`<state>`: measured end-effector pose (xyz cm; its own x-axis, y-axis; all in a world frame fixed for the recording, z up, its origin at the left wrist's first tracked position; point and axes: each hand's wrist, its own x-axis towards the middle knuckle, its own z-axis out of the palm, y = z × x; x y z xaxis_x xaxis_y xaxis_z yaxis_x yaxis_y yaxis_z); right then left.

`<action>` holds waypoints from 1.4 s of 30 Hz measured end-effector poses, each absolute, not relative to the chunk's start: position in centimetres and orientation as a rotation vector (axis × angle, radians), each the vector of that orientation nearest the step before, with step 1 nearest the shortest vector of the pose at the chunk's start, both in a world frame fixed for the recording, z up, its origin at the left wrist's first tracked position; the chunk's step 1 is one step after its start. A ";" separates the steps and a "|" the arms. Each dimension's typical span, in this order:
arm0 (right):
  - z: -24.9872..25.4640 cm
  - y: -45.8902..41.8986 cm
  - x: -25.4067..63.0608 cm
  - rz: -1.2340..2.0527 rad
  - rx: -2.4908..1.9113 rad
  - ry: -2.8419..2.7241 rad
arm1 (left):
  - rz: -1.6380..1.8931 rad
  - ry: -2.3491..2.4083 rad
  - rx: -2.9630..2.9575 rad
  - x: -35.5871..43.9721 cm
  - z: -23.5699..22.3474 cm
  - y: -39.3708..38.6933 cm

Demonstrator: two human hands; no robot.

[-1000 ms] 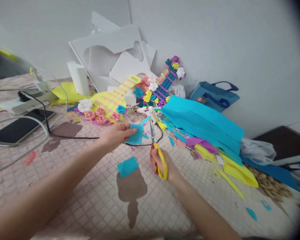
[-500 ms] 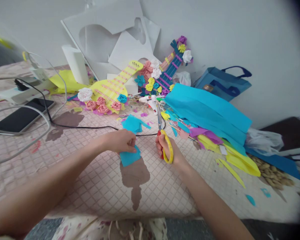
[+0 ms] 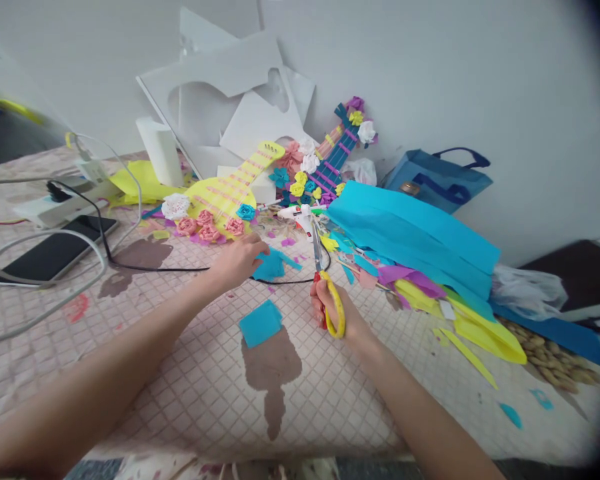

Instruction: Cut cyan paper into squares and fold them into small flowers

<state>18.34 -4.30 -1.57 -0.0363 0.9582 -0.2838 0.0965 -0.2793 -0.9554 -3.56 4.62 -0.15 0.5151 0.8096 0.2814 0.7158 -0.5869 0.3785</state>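
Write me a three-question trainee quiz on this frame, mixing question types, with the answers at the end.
1. Short answer: Which of the person's hands holds the scissors?

2. True or false: As seen in the picture, the phone lies to the left of the yellow guitar shape.

3. Multiple choice: What colour is the flat paper right by the left hand?
A) purple
B) turquoise
C) white

Key:
1. The right hand.
2. True.
3. B.
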 end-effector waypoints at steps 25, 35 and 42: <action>-0.8 -4.8 18.8 1.384 -1.383 -1.226 | 0.119 1.032 2.651 -2.5 1.3 8.5; -1.0 -4.7 19.1 1.398 -1.403 -1.211 | 0.260 1.109 2.659 1.6 0.4 9.8; -1.5 -4.6 19.3 1.384 -1.392 -1.229 | 0.264 1.068 2.702 3.4 -0.5 11.6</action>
<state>19.27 -4.55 -1.50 -0.0714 0.9746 -0.2124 0.0957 -0.2053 -0.9740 3.38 11.59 -0.53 0.7191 0.6897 0.0845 0.6495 -0.7104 0.2710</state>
